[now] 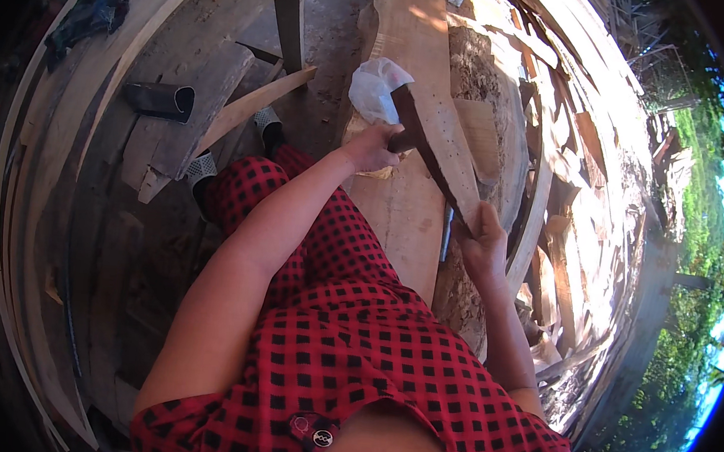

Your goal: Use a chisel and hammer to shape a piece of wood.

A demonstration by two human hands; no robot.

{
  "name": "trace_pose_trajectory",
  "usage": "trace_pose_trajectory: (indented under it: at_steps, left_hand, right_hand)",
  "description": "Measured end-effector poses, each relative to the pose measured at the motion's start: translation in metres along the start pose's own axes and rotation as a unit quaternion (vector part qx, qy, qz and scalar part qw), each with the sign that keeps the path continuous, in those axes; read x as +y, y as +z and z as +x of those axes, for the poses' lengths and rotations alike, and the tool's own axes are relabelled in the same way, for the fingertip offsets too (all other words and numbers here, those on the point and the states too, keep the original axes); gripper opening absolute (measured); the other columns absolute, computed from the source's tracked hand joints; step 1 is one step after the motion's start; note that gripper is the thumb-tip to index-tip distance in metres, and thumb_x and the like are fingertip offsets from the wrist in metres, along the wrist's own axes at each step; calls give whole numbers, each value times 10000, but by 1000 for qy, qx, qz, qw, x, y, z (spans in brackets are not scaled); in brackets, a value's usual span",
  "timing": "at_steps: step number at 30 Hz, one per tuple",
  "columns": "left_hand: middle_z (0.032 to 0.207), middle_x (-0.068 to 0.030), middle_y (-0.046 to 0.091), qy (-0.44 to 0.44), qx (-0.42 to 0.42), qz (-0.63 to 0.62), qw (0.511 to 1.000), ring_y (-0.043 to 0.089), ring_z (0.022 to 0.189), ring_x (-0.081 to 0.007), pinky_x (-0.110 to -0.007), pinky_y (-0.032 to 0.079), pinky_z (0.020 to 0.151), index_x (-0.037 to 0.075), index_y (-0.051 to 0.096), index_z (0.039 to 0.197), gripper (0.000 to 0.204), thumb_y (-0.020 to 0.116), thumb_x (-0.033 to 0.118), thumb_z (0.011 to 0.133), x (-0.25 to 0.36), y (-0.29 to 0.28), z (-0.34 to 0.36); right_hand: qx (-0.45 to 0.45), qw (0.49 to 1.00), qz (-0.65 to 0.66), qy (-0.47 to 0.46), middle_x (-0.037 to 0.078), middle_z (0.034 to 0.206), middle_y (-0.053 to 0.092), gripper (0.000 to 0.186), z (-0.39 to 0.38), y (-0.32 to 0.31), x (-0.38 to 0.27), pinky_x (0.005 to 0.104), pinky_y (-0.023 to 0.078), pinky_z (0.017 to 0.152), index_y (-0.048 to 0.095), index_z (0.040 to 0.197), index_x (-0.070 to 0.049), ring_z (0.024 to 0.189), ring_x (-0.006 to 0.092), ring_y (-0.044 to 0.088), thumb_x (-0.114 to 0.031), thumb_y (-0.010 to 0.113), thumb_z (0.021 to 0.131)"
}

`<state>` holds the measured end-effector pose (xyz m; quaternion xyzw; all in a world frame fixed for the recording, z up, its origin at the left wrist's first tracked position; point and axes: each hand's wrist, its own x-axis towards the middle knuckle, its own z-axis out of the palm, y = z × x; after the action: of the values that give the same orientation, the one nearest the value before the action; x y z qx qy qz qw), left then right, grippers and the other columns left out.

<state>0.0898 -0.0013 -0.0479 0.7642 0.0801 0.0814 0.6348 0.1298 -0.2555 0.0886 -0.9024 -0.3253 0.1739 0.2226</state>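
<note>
My right hand (483, 239) is closed round the near end of a short wooden board (446, 131). The board is tilted, with a dark narrow edge and small dark specks on its face. At its left side, my left hand (371, 149) is closed on a short dark brown piece (401, 141); whether this piece is joined to the board I cannot tell. A crumpled, whitish see-through plastic bag (375, 91) lies just beyond the left hand. Under both hands runs a long, wide plank (396, 220).
A rough-barked slab (510, 144) and heaped offcuts (561, 265) lie on the right. To the left are a dark hollow tube (159, 101), a slanting wood strip (257, 108) and long curved-looking boards (47, 170). A dark cloth (91, 14) hangs at far left.
</note>
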Motion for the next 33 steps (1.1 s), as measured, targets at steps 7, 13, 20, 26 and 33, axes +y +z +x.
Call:
trace_pose_trajectory:
  at_steps: [7,13,20,26,33]
  left_hand:
    - [852,-141,609,37,11,114,993,593,872,-286,-348,440,790,42,546,976,327,614,120,666,5,5,2]
    - [858,-149,617,30,7,116,993,608,854,-310,-379,462,745,66,550,943,308,606,66,640,11,9,-6]
    - [837,-118,606,43,23,122,991,601,845,-280,-351,458,743,68,554,921,267,589,82,657,7,20,-11]
    - [909,-90,578,96,-45,355,929,595,862,-293,-391,457,803,94,541,968,281,576,32,695,0,65,-37]
    - [978,-83,559,128,-95,437,885,549,962,-300,-427,411,890,99,523,1011,332,598,42,692,-6,58,-37]
  right_hand:
    - [129,969,198,-66,59,810,561,259,-16,18,11,273,440,697,446,994,-21,775,112,512,-58,627,813]
    - [72,962,263,4,19,768,565,228,-24,-8,-5,281,433,618,454,938,-27,700,94,498,-42,631,796]
    - [25,984,174,-28,5,726,528,200,-25,25,28,241,414,592,462,907,-27,660,97,502,-52,631,802]
    - [14,888,439,137,3,674,529,174,-37,17,12,213,359,445,499,924,-52,502,81,481,-40,617,796]
    - [73,878,450,145,-3,694,554,146,-47,23,34,193,363,426,497,919,-75,478,57,469,-37,593,815]
